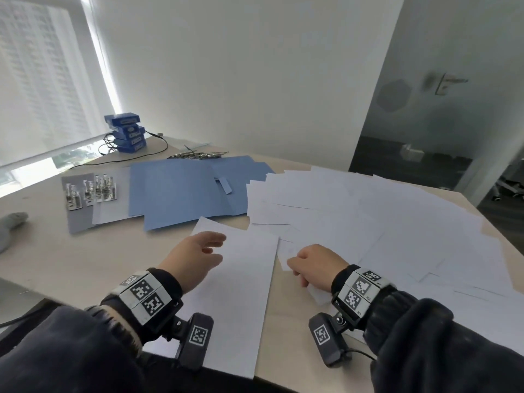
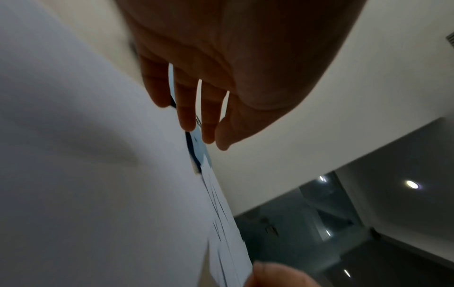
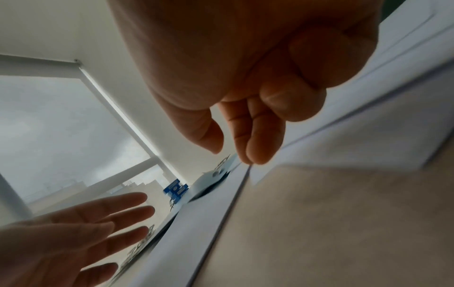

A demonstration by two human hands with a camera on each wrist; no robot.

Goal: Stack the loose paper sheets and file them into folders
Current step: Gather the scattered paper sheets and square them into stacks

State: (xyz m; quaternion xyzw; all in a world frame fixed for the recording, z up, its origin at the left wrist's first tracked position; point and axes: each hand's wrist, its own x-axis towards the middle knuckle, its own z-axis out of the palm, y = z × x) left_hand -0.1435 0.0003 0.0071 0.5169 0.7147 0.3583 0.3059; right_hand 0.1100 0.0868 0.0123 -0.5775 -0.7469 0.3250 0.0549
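**Ann:** Left hand (image 1: 195, 256) from the head view: fingers straight and loose, gripping nothing, poised over the near sheet (image 1: 241, 293), I'd say to steady it as the base of a stack. Right hand (image 1: 314, 268) is curled beside that sheet's edge; the loose sheets (image 1: 368, 217) fan out beyond it, folders (image 1: 184, 188) ahead of the left.

**Ben:** Left wrist view agrees: fingers (image 2: 186, 116) extended above the white sheet (image 2: 86, 174), apart from it.

**Ann:** Right wrist view: thumb and forefinger (image 3: 255, 147) are close together at a paper edge (image 3: 236, 194), but whether they actually pinch it, I can't tell. Probably reaching for the next sheet.
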